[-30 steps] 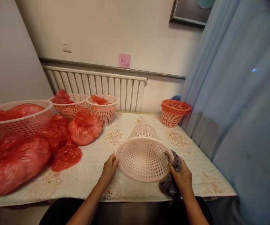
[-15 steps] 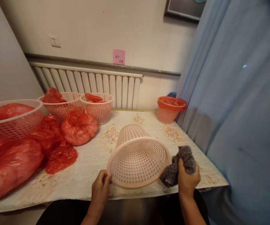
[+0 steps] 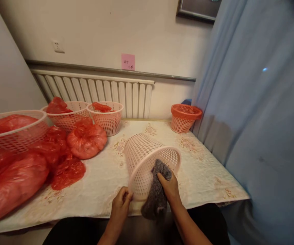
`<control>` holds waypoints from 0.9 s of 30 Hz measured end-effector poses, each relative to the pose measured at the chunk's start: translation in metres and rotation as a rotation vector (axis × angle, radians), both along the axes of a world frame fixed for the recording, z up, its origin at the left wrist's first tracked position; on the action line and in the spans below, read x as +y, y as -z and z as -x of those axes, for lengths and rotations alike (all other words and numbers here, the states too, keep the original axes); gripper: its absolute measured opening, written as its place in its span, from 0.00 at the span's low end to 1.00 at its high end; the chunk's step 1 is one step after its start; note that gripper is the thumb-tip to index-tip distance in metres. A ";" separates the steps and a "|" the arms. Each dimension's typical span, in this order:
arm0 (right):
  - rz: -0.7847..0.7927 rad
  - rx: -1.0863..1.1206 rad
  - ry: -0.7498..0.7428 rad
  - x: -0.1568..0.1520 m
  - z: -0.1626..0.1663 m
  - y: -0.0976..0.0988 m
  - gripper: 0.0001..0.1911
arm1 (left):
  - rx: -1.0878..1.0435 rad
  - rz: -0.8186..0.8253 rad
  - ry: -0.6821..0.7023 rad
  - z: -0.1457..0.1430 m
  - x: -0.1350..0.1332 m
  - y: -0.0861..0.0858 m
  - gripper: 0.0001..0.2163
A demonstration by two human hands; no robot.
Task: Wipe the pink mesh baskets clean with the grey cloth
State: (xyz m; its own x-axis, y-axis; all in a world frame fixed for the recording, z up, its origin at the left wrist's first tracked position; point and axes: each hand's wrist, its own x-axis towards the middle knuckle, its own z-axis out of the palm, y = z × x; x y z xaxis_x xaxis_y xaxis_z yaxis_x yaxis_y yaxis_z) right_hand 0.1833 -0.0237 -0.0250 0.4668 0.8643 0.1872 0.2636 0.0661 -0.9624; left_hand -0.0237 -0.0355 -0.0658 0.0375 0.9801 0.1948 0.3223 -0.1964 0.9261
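Note:
A pale pink perforated plastic basket (image 3: pixel 142 149) lies on its side on the table, its mouth turned toward me and to the right. My left hand (image 3: pixel 121 204) pinches the basket's rim at the lower left. In my right hand (image 3: pixel 169 189) is a bunched dark grey cloth (image 3: pixel 156 195), held in front of the basket's mouth. The cloth's upper end reaches into the opening, and its lower end hangs by the table's front edge. Whether the cloth touches the inner wall I cannot tell.
On the left stand pink baskets (image 3: pixel 107 119) with red plastic bags in them, and tied red bags (image 3: pixel 87 139) lie beside them. A small basket with a red bag over its rim (image 3: pixel 182 124) stands at the back right. A blue curtain (image 3: pixel 254 119) hangs along the right side.
My right hand has brought the cloth leftward from beside the basket to its mouth. The basket has turned so its opening faces more to the right; my left hand shifted slightly right with its rim.

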 end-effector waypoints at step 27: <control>0.018 -1.013 -0.321 0.094 -0.008 -0.018 0.16 | -0.164 0.065 0.325 -0.013 -0.009 -0.134 0.15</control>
